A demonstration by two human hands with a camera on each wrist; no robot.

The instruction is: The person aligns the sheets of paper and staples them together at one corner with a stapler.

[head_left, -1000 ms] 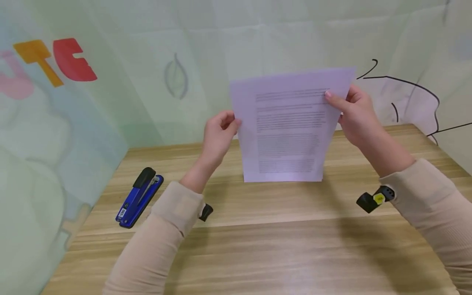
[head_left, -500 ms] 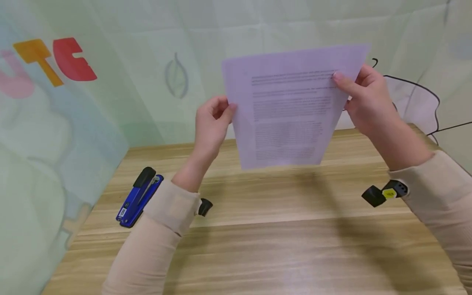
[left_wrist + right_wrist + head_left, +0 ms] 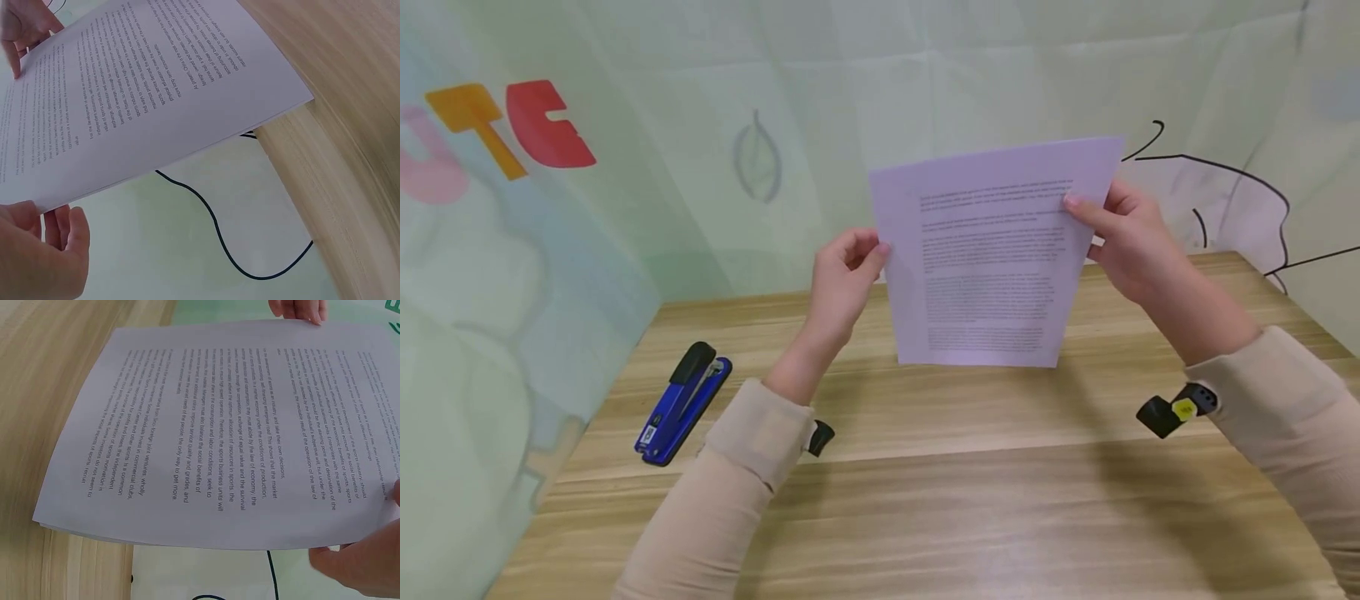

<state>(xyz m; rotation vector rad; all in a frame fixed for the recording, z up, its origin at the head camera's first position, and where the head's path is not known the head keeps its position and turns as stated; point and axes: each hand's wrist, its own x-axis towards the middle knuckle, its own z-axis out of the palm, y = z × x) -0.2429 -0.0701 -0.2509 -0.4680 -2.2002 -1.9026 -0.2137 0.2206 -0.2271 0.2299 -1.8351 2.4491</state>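
Note:
A thin stack of printed paper sheets (image 3: 985,258) stands nearly upright over the table, held from both sides. Its layered edges show in both wrist views. My left hand (image 3: 846,275) pinches the left edge between thumb and fingers. Higher up on the right edge, my right hand (image 3: 1138,237) grips the stack, thumb on the printed face and fingers behind. The lower edge meets the tabletop or hangs just above it; I cannot tell which. A blue stapler with a black cap (image 3: 683,404) lies left of my left forearm, apart from both hands.
The wood-grain table (image 3: 940,500) runs back to a pale green printed cloth (image 3: 820,100). More of this cloth hangs along the left side. Each wrist wears a small black camera; the right one (image 3: 1159,415) bears a yellow sticker.
Both hands lifted the paper stack off the table half a second ago, then lowered it again to about its earlier height. The stapler has stayed in place.

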